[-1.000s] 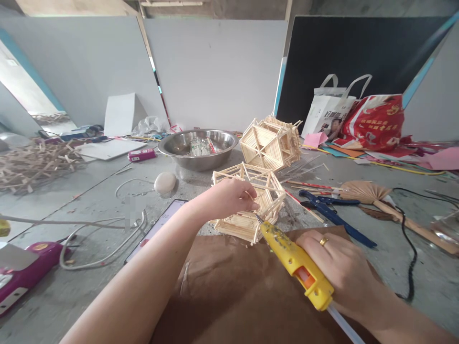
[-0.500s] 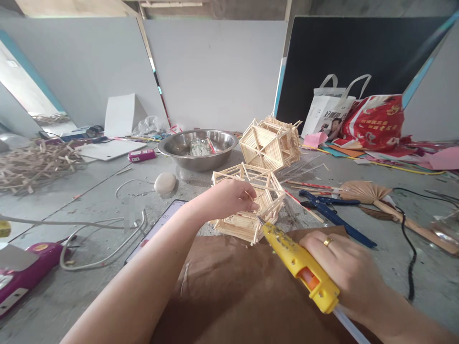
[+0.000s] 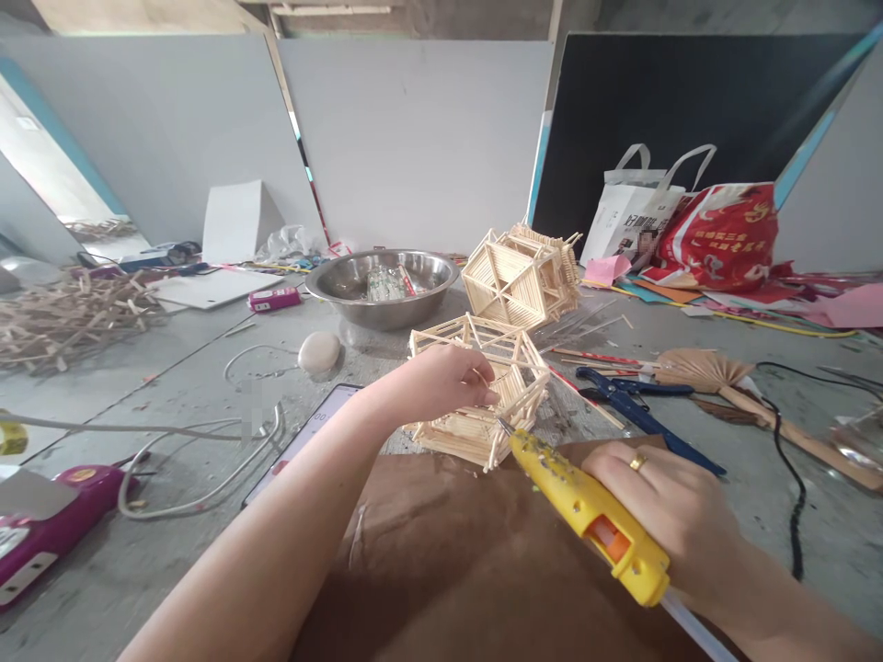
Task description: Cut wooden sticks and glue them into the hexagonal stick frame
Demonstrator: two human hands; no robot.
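My right hand (image 3: pixel 666 501) is wrapped round a yellow hot glue gun (image 3: pixel 583 506), with a clear glue stick (image 3: pixel 696 625) coming out of its back end. The nozzle points up and left, near the front of a wooden stick frame (image 3: pixel 524 395). Over that frame, my left hand (image 3: pixel 459 375) reaches in with its fingers bent together. What those fingers pinch, if anything, is hidden. Behind stands a second stick frame (image 3: pixel 514 276) with panels of close-laid sticks.
A steel basin (image 3: pixel 383 308) stands beyond the frames. Blue cutting pliers (image 3: pixel 648 418) and a paper fan (image 3: pixel 704 368) lie right. At left are a phone (image 3: pixel 314 423), grey cables (image 3: pixel 200 425), a purple power strip (image 3: pixel 62 515) and a stick pile (image 3: pixel 75 313). Brown cloth (image 3: pixel 469 561) spreads in front.
The glue gun and my right hand have shifted slightly right, drawing the nozzle a little away from my left fingers. My left hand and the frames look almost unchanged.
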